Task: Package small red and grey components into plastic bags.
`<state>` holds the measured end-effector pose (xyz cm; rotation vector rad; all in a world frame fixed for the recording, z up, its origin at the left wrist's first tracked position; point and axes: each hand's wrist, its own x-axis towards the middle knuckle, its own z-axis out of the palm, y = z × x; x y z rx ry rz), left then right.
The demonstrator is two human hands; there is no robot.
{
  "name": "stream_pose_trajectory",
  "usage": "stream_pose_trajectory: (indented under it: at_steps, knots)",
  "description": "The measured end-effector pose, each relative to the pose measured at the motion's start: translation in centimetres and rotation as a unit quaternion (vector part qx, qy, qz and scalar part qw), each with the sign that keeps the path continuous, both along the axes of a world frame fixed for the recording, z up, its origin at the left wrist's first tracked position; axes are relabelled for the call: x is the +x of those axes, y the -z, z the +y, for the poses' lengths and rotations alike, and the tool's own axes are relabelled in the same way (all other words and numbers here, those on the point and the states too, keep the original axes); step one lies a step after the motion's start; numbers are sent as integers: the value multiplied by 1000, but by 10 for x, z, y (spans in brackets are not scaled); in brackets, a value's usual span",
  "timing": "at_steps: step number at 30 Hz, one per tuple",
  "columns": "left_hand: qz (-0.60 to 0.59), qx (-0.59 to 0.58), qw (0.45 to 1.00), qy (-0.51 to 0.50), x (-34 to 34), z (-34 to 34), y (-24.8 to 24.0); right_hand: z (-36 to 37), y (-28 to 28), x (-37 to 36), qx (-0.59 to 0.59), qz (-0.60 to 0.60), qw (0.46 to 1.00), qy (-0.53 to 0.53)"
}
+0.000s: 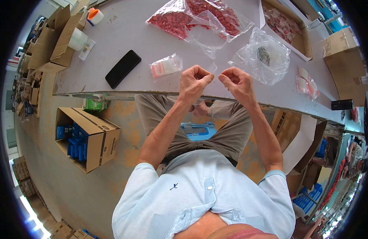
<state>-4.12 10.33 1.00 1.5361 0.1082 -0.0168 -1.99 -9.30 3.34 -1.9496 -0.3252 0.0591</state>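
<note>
Both my hands are raised close together over the table's near edge. In my left hand (pixel 194 84), thumb and fingertips are pinched on a small clear plastic bag (pixel 212 68), its thin film showing past the fingers. The fingertips of my right hand (pixel 238 85) are also pressed together, a short gap away; whatever they hold is too small to tell. Left of my hands lies a pack of small clear bags with red stripes (pixel 166 67). To the right sits an opened clear bag (pixel 271 59) with small dark pieces (pixel 263 55) inside. Farther back lies a large clear bag of red pieces (pixel 172 24).
A black phone (pixel 123 69) and tape rolls (pixel 95 16) lie at left on the table (pixel 124 24). At the back right stands an open carton (pixel 306 49) of filled bags. Another small-bag pack (pixel 306 83) lies right. A carton (pixel 108 139) with blue boxes stands on the floor.
</note>
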Motion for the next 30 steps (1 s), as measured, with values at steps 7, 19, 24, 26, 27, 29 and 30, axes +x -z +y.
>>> stream_pose_trajectory:
  at_steps: [7,19,24,26,27,29,30]
  knots:
    - [-64,10,997,-29,-2,-15,2,13,2,1,73,83,994,8]
    - [-73,-10,997,-11,-7,-20,8,4,3,0,10,12,1000,-2]
    - [-142,132,981,0,-8,-20,2,3,-1,-3,-31,-24,999,-10]
    - [-194,207,959,4,-9,-22,2,4,-1,-4,-38,-32,999,-7]
    - [-194,207,959,4,-9,-22,3,4,0,-5,-36,-33,999,-4]
    - [-258,244,935,-9,-9,-24,7,5,0,-6,-34,-33,999,0]
    - [-257,244,935,-9,-9,-25,9,6,0,-7,-38,-33,999,4]
